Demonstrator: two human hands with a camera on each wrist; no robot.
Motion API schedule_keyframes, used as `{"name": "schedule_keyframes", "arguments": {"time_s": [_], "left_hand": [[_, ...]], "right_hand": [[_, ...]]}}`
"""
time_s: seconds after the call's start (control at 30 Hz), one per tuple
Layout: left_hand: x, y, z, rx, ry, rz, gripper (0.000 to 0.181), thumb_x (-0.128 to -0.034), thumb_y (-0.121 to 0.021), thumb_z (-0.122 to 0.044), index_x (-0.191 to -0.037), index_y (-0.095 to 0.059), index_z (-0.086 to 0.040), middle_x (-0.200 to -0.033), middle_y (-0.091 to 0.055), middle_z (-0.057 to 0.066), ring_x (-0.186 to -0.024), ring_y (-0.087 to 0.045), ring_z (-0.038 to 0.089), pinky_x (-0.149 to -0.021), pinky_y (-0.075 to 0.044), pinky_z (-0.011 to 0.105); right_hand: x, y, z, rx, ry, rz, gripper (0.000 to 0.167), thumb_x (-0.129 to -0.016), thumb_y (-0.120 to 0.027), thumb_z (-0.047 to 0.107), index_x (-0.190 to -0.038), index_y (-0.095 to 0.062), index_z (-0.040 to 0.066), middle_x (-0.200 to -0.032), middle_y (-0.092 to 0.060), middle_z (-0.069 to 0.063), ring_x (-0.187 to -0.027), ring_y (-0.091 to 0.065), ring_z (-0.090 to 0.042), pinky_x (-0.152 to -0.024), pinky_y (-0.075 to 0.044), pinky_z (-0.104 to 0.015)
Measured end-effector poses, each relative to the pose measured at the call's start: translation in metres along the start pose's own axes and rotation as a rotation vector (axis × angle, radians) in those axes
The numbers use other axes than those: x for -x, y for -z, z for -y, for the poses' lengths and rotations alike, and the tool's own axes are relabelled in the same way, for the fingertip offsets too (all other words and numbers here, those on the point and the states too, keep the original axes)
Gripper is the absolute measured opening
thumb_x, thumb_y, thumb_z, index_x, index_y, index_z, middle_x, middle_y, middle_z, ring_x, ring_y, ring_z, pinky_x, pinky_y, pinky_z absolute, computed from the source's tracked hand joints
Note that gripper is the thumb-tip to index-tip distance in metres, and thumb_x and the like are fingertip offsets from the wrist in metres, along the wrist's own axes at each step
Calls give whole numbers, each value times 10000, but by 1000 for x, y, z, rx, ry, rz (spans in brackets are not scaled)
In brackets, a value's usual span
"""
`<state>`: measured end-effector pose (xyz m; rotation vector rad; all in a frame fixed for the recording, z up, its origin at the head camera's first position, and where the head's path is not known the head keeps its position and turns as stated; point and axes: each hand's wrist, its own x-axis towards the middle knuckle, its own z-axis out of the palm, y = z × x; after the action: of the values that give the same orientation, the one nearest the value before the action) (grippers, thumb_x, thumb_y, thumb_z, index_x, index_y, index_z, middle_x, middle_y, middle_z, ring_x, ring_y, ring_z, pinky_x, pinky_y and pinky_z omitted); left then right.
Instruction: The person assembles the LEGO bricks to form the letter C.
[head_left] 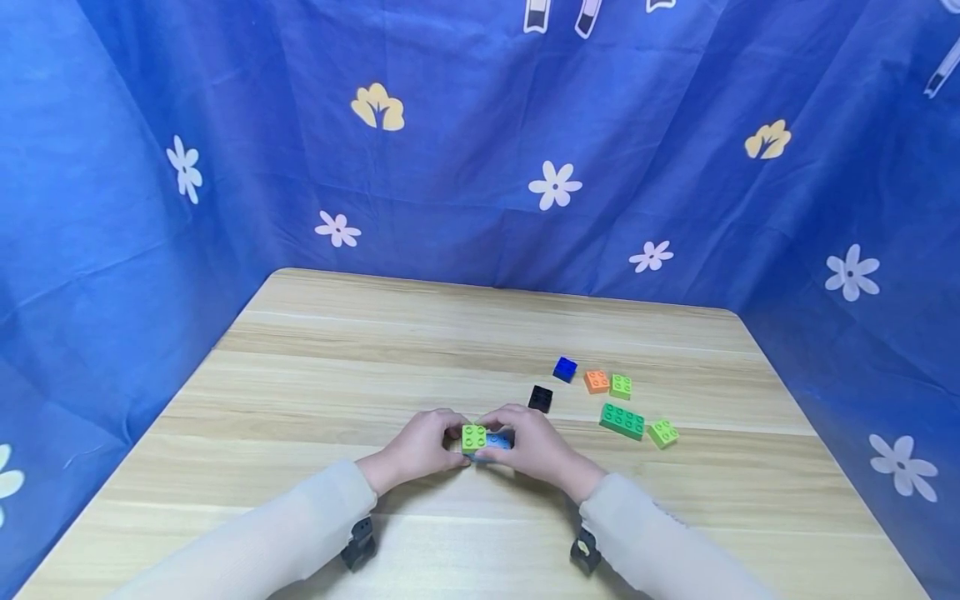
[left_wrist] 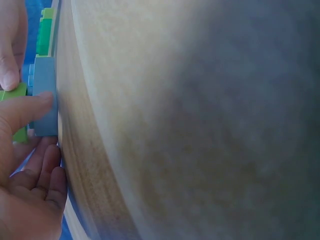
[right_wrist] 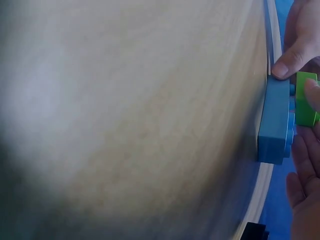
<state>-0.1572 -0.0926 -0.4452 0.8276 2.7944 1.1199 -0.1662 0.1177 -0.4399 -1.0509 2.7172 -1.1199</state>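
Note:
A light blue brick with studs on top [right_wrist: 274,120] lies flat on the wooden table in front of me. My left hand [head_left: 418,452] grips its left end, the thumb pressed on its near side in the left wrist view. Between the thumb and fingers of my right hand [head_left: 542,446] is a lime green square brick [head_left: 474,437]. This brick sits just above the left part of the blue brick's studs. A thin gap shows between the two in the right wrist view. Fingers on the far side are partly hidden.
To the right lie a black brick [head_left: 540,398], a dark blue brick [head_left: 565,369], an orange brick [head_left: 597,382], a long green brick [head_left: 622,421] and two lime bricks, one farther back [head_left: 621,386], one nearer [head_left: 663,433]. A blue patterned cloth [head_left: 465,167] surrounds the table [head_left: 337,333].

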Motion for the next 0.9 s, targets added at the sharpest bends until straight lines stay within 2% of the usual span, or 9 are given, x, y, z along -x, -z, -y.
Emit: {"name": "schedule_keyframes", "arguments": {"time_s": [0.2, 0.4, 0.9], "left_hand": [[1, 1, -1, -1, 6, 4, 355, -658, -837, -83, -978, -688, -57, -813, -592, -60, -720, -540, 97, -664, -475, 250], [1, 0, 0, -31, -13, -4, 367, -666, -840, -118, -995, -690, -57, -885, -642, -20, -765, -565, 109, -704, -483, 281], [1, -2, 1, -33, -11, -3, 369, -674, -841, -145, -997, -689, -52, -880, -638, -22, -753, -561, 112, -682, -473, 263]], "right_hand": [[-4, -5, 2, 8, 13, -14, 408, -778, -789, 318, -1115, -679, 117, -1036, -662, 26, -943, -601, -98, -861, -493, -276], [-6, -8, 5, 5, 13, -20, 397, -770, -801, 291, -1100, -683, 105, -1023, -670, 20, -933, -601, -99, -851, -494, -269], [-9, -9, 6, 25, -25, -13, 366, -751, -819, 265, -1058, -705, 101, -1004, -687, 5, -902, -618, -113, -818, -501, -263]]}}
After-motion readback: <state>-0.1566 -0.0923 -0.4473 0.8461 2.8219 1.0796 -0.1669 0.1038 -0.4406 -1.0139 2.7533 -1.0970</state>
